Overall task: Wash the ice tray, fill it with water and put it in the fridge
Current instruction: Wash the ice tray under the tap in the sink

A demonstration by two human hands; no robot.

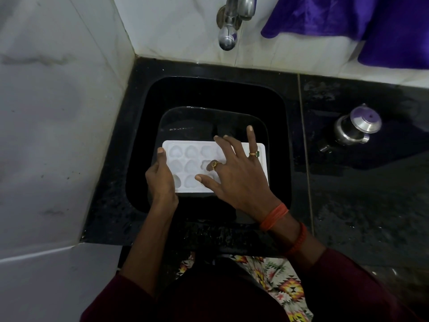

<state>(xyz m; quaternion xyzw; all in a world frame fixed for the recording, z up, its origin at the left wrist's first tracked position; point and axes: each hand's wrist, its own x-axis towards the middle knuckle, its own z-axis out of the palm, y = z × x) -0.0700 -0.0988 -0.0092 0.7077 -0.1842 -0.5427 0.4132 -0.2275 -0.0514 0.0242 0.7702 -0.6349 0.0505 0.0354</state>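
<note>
A white ice tray [185, 163] with heart-shaped hollows is held level inside the black sink [276, 108], hollows facing up. My left hand [160, 180] grips the tray's left end, thumb on the rim. Spread flat over the tray's right half is my right hand [234, 175], fingers apart, fingertips and thumb touching the hollows; it wears two rings. The right part of the tray is hidden under that hand. A chrome tap [232, 22] juts from the wall above the sink, and no water runs from it.
A black stone counter [359, 217], wet in places, extends to the right of the sink. On it stands a small steel lidded jug [356, 126]. A purple cloth [371, 24] hangs at the upper right. White tiled walls close in the left and back.
</note>
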